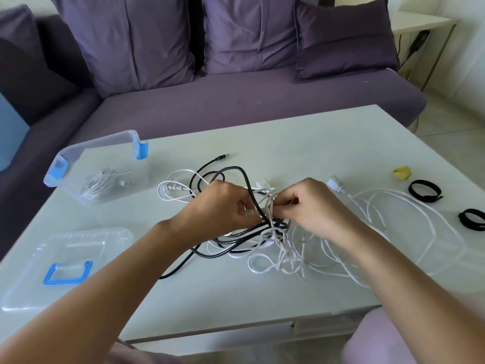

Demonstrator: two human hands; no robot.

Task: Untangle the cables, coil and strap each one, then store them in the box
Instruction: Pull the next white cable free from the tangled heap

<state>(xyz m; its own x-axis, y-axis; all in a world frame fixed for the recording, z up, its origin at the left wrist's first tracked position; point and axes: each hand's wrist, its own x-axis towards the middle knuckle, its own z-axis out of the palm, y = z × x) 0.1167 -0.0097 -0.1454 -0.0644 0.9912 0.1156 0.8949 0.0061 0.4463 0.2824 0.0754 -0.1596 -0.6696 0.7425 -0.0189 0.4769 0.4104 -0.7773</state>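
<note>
Counter [315,143], pale and smooth, carries a tangle of cables [265,240] spread left to right, thin white cords knotted with a black cable [246,179] whose plug points toward the sofa [236,101]. Clear plastic box [78,153], far left, holds one coiled white cable [99,183]. Left hand [217,206] and right hand [312,203] meet over the knot, fingers pinching white strands. Black strap loops [425,191] lie right

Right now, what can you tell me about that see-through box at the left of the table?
The box is clear plastic with a blue clip at each end. It stands upright and open on the white table, its lid lying separately nearer the person. One coiled white cable lies inside. The left hand and right hand grip the tangled cables, not it.
</note>
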